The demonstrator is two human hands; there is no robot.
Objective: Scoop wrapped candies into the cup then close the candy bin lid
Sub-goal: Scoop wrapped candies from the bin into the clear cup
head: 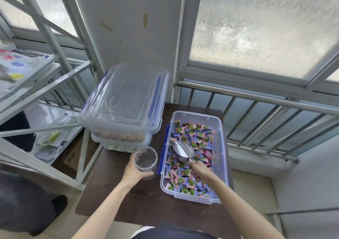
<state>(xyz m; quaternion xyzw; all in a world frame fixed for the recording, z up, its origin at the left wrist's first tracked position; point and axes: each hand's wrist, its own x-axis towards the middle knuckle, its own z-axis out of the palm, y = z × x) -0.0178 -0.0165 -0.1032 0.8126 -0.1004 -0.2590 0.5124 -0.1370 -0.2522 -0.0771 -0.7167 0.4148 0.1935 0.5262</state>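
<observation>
An open clear candy bin [223, 147] with blue side clips sits on the right of a dark table, filled with several pink, blue and green wrapped candies [190, 134]. My right hand [200, 170] grips the handle of a metal scoop [183, 150], whose empty bowl lies on the candies. My left hand [134, 172] holds an empty clear plastic cup [146, 160] upright just left of the bin. The clear bin lid [124, 99] rests on top of stacked boxes at the table's back left.
Two stacked clear boxes [121, 139] hold brown round items under the lid. A dark table [128, 202] carries everything. A white metal shelf frame [55, 95] with bags stands left. Window bars [275, 121] and a wall lie behind and right.
</observation>
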